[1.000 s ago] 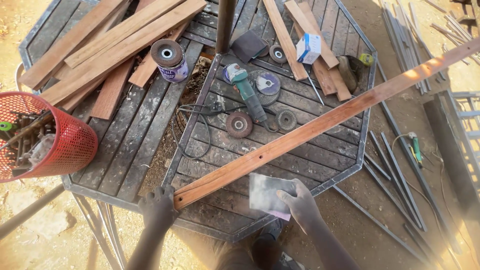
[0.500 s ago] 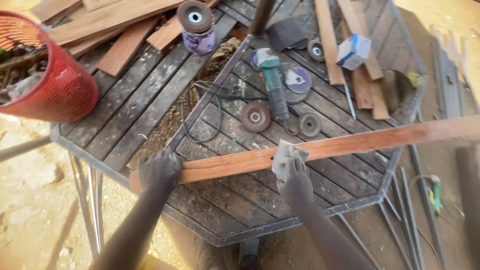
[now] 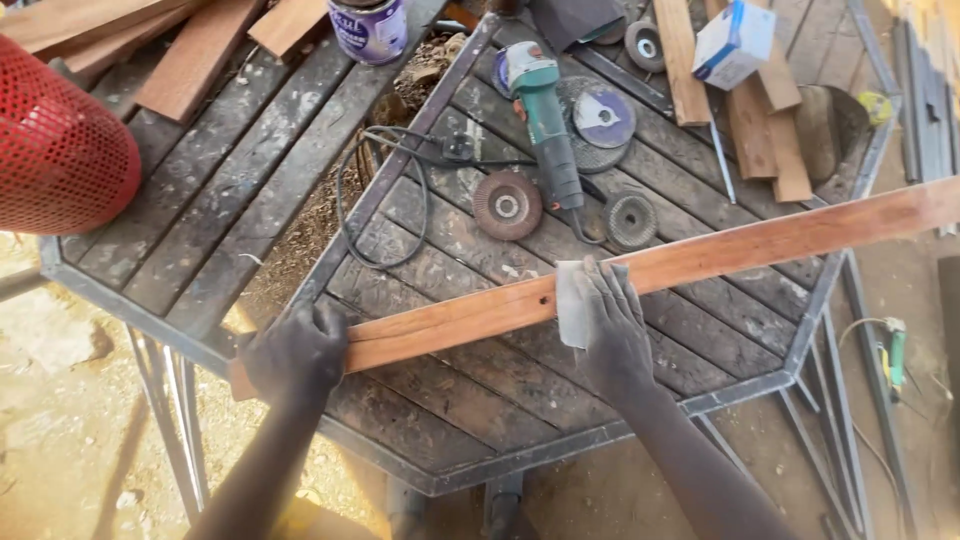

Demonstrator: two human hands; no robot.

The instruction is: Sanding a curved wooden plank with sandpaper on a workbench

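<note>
Reddish wood, one long plank point(image 3: 700, 255), laid slantwise across the slatted worktop point(image 3: 200, 230), far end running out past the right rim. Left hand point(image 3: 295, 350) clamped over the near end, fingers curled tight round the plank's edge. Right hand point(image 3: 610, 315) pressed flat on the plank further along, fingers spread over a pale sheet of sandpaper point(image 3: 572, 303), pinning it to the wood beside a small hole. Just behind the plank: green grinder point(image 3: 545, 120) lying on its side, black cord point(image 3: 385, 180) looping off to the left, worn discs point(image 3: 507, 204) scattered round it, one touching the grinder's head. Red basket point(image 3: 60, 150) at the left edge. Paint tin point(image 3: 368, 28) at the top, among loose boards point(image 3: 210, 55). Small blue-and-white box point(image 3: 735, 42) resting on more boards at upper right.
</note>
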